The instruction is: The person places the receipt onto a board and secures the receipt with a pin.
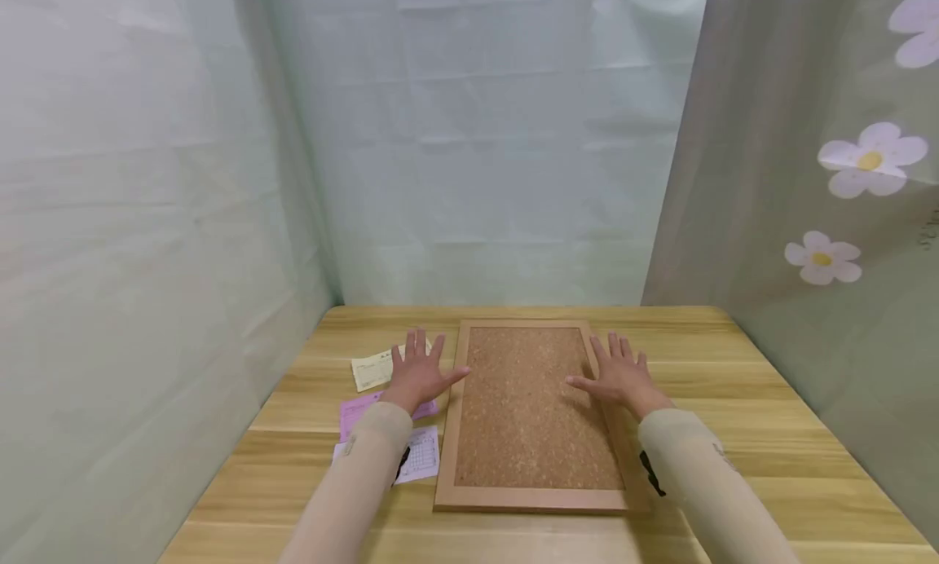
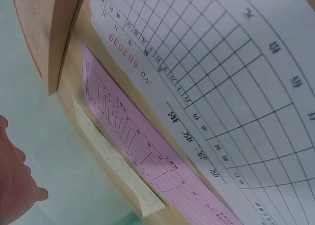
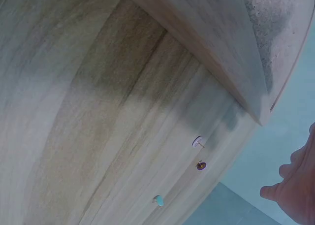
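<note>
A cork board (image 1: 531, 409) in a light wooden frame lies flat on the table. My left hand (image 1: 421, 378) hovers at its left side, fingers spread, overlapping the paper slips in the head view. Those slips are a pale yellow one (image 1: 369, 374), a pink one (image 2: 142, 141) and a white one (image 2: 216, 72) printed with a grid. Over the board's right side is my right hand (image 1: 622, 379), also with spread fingers and holding nothing. In the right wrist view, a white thumbtack (image 3: 197, 142), a dark one (image 3: 201, 165) and a teal one (image 3: 158, 200) lie beside the board.
The wood-grain table (image 1: 748, 434) reaches pale curtains (image 1: 484, 156) at the back and left. A grey curtain with white flowers (image 1: 873, 160) hangs on the right. Dark straps (image 1: 651, 473) show under the sleeves.
</note>
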